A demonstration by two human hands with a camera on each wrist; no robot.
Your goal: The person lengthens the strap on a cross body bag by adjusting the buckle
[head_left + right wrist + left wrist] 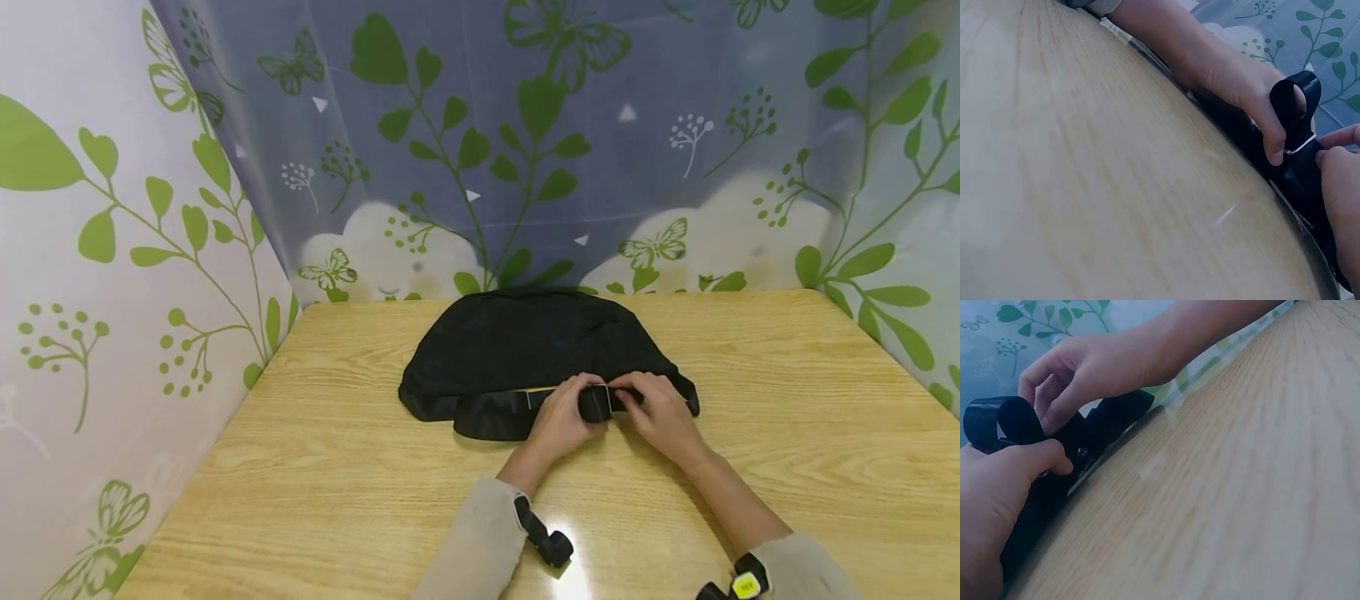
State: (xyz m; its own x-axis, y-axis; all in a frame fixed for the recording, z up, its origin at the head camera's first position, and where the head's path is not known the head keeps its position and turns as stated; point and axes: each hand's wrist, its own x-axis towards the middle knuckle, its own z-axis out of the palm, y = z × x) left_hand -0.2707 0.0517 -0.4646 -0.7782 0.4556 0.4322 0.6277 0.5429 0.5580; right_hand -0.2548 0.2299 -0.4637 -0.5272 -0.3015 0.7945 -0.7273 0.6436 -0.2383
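Note:
A black fabric bag (525,342) lies flat toward the back of the table, its black webbing strap (491,418) running along the near edge. A short loop of strap (1300,87) stands up beside a thin metal slider buckle (1302,144). My left hand (566,421) grips the strap at this loop, thumb near the buckle in the right wrist view. Just on the other side of the buckle, my right hand (663,417) pinches the strap between thumb and fingers. Part of the strap is hidden behind both hands.
The bag rests on a light wood-grain table (337,500). Behind it hangs a blue cloth (465,100) printed with green leaves and butterflies, and a pale printed cloth (135,292) borders the left side. Black straps (551,546) circle the sleeves.

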